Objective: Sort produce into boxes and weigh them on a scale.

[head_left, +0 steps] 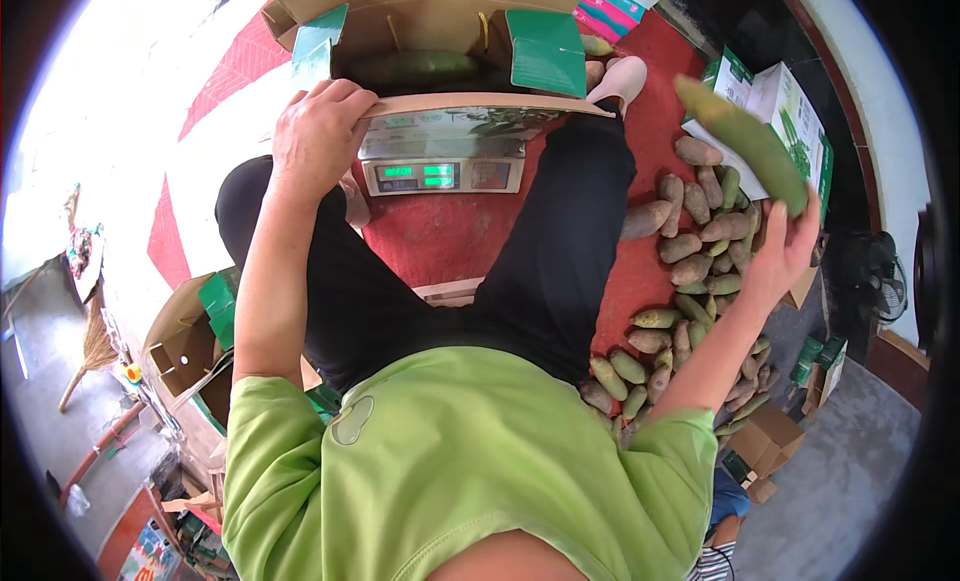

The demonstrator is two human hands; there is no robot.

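Observation:
My right hand (pixel 782 249) is raised at the right, its fingers closed on the lower end of a long green radish (pixel 750 136) with a yellowish tip. At the upper left, my left hand (pixel 318 131) grips the left end of the front flap (pixel 470 103) of a cardboard box (pixel 430 6) with green corner pieces. Another green radish (pixel 425 65) lies inside, in shadow. Just below the flap, a digital scale (pixel 442 175) shows lit green displays; the flap hides its upper part.
A pile of green and brown radishes (pixel 690 271) covers the red floor covering (pixel 430 241) beside my right leg. Behind it stand white-and-green cartons (pixel 800 121). An opened box (pixel 190 351) is by my left leg. A broom (pixel 90 351) is far left, a fan (pixel 885 281) far right.

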